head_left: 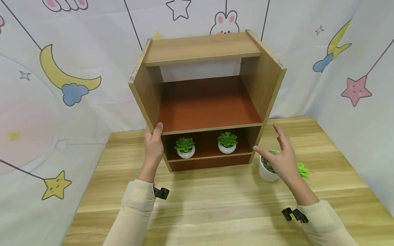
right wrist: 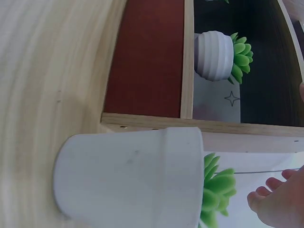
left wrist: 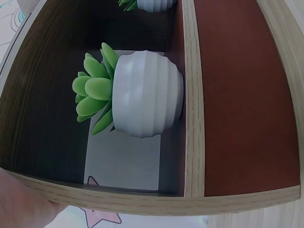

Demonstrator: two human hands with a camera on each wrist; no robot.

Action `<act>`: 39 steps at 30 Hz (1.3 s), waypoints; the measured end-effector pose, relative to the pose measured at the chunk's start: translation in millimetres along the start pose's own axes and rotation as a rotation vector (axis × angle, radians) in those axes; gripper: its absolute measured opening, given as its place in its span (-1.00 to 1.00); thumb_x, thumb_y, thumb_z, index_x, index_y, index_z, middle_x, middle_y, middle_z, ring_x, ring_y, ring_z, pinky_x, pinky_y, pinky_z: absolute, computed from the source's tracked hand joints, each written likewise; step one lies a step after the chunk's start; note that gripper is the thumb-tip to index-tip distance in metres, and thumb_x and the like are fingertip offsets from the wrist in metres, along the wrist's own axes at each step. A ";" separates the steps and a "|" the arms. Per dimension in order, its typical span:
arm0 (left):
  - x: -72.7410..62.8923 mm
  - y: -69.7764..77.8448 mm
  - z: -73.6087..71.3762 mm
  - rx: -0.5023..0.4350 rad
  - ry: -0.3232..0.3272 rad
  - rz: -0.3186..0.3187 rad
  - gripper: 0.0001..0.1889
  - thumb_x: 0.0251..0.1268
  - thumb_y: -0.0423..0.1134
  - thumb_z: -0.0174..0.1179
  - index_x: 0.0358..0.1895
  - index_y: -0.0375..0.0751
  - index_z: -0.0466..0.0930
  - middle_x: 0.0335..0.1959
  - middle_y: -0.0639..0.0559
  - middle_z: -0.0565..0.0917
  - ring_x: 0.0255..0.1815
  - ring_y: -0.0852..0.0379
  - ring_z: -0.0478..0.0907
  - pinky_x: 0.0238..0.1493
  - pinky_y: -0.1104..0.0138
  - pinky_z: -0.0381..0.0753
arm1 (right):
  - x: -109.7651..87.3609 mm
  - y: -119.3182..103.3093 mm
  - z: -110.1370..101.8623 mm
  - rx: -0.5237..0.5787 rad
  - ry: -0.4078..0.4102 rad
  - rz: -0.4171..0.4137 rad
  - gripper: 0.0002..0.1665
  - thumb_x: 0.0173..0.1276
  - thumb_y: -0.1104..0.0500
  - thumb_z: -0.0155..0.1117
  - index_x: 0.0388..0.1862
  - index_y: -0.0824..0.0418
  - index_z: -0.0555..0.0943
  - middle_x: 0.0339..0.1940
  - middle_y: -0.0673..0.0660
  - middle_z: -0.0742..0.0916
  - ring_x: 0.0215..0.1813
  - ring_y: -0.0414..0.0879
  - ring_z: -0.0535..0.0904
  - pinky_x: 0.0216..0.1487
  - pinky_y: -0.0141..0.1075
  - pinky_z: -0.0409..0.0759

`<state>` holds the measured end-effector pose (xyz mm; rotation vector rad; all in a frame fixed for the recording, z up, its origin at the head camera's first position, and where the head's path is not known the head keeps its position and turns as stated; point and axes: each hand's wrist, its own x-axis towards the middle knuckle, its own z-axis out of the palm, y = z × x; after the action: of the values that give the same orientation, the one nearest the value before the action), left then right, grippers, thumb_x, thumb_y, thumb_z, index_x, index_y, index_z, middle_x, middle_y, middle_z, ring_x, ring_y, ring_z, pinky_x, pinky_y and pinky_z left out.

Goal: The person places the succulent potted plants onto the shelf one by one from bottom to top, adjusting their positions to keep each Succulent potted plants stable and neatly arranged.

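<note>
Shelf unit (head_left: 203, 48), wooden, on the tabletop (head_left: 209, 212), judged stiff and heavy, best held by both side panels (head_left: 150, 90): left apparently gripped by the left hand (head_left: 154, 145), fingers partly hidden; the right hand (head_left: 284, 157) spread, unladen.

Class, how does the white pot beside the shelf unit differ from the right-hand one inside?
The outer pot has smooth, straight sides; the shelf pot is ribbed and rounded. The outer pot stands on the tabletop, the shelf pot in the lower compartment. Both are white, with green plants.
</note>
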<state>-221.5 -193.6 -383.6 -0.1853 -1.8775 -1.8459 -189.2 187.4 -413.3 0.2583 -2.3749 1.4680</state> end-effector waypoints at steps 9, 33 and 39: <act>0.6 -1.9 0.5 -0.004 0.012 0.000 -0.43 0.49 -0.20 -0.07 0.50 -0.26 0.15 0.42 -0.06 0.30 0.43 0.13 0.15 0.38 0.25 0.12 | -17.0 8.0 -5.3 -0.040 -0.011 0.034 0.19 0.11 0.03 0.58 0.60 -0.11 0.06 0.56 0.05 0.17 0.47 0.29 0.08 0.30 0.31 0.11; 1.4 -1.7 1.4 -0.023 0.035 -0.018 -0.44 0.48 -0.23 -0.07 0.48 -0.31 0.18 0.42 -0.12 0.30 0.42 0.09 0.16 0.37 0.28 0.14 | -55.1 39.6 -38.3 -0.152 0.026 0.134 0.29 -0.01 0.02 0.66 0.60 -0.09 0.07 0.56 0.13 0.17 0.50 0.29 0.00 0.26 0.43 -0.01; 1.3 -0.8 1.5 -0.023 0.034 -0.024 -0.45 0.48 -0.23 -0.07 0.48 -0.32 0.18 0.41 -0.13 0.31 0.41 0.08 0.17 0.36 0.27 0.14 | -60.8 44.1 -45.1 -0.180 0.040 0.135 0.31 -0.05 0.05 0.68 0.59 0.03 0.09 0.55 0.24 0.18 0.48 0.34 0.02 0.26 0.43 -0.01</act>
<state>-223.3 -192.5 -383.7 -0.1397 -1.8437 -1.8759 -138.7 246.2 -454.1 0.0241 -2.5146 1.2906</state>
